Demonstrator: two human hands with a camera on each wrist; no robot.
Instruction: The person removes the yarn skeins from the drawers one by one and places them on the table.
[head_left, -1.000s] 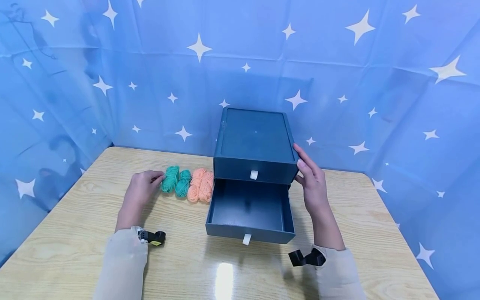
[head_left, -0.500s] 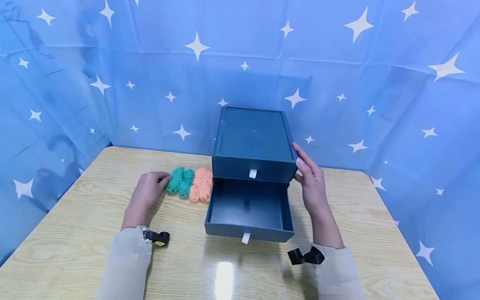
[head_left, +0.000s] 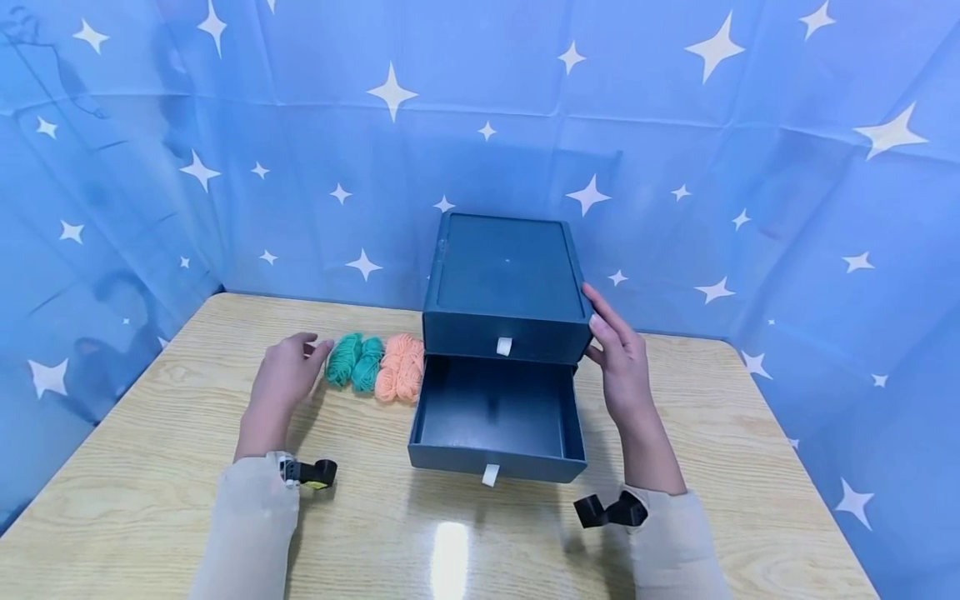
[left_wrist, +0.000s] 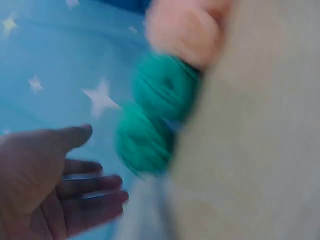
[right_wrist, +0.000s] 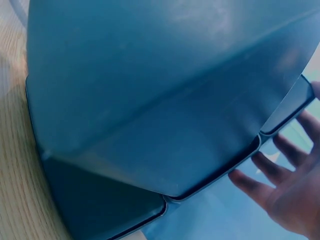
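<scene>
Two green yarn skeins (head_left: 344,360) and a pair of peach yarn skeins (head_left: 399,367) lie in a row on the table, left of a dark blue drawer box (head_left: 510,267). Just left of the green skeins is my left hand (head_left: 285,377); in the left wrist view its loosely spread fingers hold nothing and stand apart from the yarn. My right hand (head_left: 624,375) rests on the box's right side near the front corner. Its outstretched fingers (right_wrist: 250,187) lie along the box edge in the right wrist view. The lower drawer (head_left: 465,460) is pulled out and nothing shows inside.
The upper drawer (head_left: 450,333) is pushed in and has a white pull tab (head_left: 505,346). Everything stands on a light wooden table (head_left: 360,533). A blue curtain (head_left: 300,133) with white stars hangs behind and at both sides.
My left hand pushed the green skeins rightward against the peach ones, then drew back left with its fingers loosened. My right hand has stayed on the box.
</scene>
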